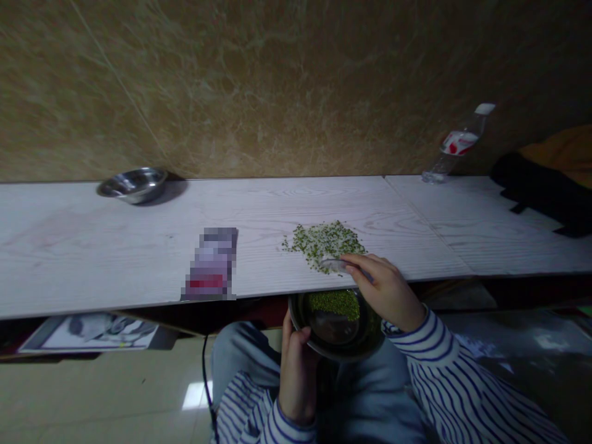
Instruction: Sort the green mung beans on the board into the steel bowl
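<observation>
Green beans, small like mung beans and mixed with whitish grains, lie spread in a thin patch near the table's front edge. My right hand pinches a greyish spoon, its bowl end at the near side of the patch. Just below the table edge, a metal bowl is tilted toward the table above my lap. My left hand grips its left rim, the thumb over the edge. More green beans rest inside, gathered on the side nearest the table.
A second metal bowl stands at the back left of the white table. A pixelated flat object lies left of the beans. A plastic bottle and a dark and orange cloth item are at the back right.
</observation>
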Available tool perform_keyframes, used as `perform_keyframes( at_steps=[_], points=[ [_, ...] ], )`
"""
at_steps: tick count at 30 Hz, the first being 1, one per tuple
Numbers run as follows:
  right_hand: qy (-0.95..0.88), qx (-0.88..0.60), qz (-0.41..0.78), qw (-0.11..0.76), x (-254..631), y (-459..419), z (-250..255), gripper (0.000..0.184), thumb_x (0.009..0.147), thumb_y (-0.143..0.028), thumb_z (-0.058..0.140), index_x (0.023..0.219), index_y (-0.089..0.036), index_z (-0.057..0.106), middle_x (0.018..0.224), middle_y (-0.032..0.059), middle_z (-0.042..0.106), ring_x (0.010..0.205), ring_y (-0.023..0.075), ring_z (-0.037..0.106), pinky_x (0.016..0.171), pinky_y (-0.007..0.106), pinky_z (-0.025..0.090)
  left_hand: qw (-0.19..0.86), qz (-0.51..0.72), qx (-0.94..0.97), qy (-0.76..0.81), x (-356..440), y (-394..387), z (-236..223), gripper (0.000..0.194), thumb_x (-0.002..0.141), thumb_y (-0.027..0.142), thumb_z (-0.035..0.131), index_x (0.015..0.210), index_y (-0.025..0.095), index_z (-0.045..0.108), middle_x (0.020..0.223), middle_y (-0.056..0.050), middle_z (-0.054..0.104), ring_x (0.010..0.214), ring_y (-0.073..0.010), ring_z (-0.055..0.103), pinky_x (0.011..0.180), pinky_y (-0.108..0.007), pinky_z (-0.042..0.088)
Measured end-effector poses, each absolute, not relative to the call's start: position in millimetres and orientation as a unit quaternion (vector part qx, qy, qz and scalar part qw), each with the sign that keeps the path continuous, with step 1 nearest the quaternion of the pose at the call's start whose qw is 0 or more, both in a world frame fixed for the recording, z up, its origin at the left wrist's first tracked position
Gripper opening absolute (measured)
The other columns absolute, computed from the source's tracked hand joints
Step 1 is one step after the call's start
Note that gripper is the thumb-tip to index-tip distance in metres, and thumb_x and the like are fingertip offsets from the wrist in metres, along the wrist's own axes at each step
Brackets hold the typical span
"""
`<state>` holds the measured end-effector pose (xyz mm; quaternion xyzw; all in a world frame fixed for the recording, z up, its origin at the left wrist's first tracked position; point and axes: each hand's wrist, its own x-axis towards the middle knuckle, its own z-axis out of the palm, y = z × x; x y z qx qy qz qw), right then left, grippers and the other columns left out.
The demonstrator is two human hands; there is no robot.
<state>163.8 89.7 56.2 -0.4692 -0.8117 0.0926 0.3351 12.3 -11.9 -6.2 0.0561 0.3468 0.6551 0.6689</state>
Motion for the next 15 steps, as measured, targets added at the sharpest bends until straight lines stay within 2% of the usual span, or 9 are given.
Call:
perform_keyframes(
  at_steps=[15],
  points=[
    [-0.801,-0.475,0.113,0.346,171.3,74.9,55.2,0.023,0.092,-0.021,0.051,0.109,-0.021,0.066,0.099,0.0047,0.072,0.092,0.0183,0.065,0.084,0.032,0.050,0.665,0.657,0.057,0.351,12.8,-12.3,-6.2,0.055,0.084,0.022,0.052,0.138,0.030,0.045,0.137,-0.005,0.055,0.123,-0.0258,0.052,0.096,-0.038,0.044]
  ],
)
